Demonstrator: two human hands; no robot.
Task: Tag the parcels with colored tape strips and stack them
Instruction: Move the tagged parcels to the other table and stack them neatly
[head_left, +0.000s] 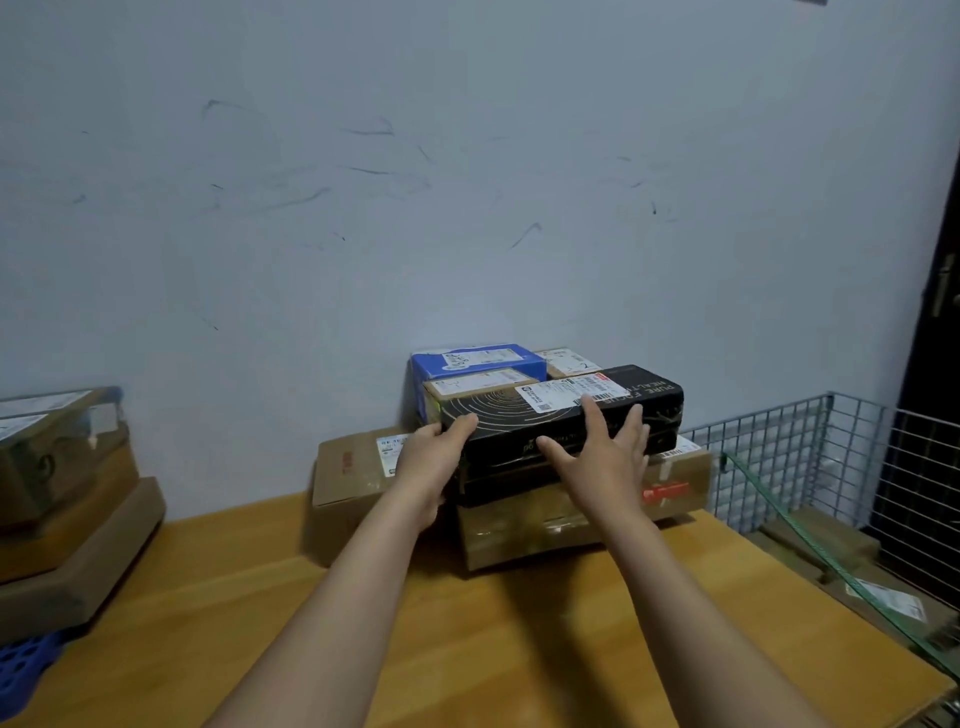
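Hands steadying a long black carton on the parcel stack against the wall.

Both arms reach across the bare wooden tabletop (519, 623). The left hand (434, 452) cups the near left corner of the long black cardboard box with a white shipping label (571, 410), fingers curled loosely around it; the right hand (605, 452) lies spread and flat on its front face and top edge. The box sits atop a second dark box, which rests on brown cardboard parcels (582, 525) wrapped in clear tape, with a blue parcel (478, 361) just behind. No coloured tape strip is visible on it. The black box overhangs the front of the pile, so an uneven push could likely skew it or tip it forward.
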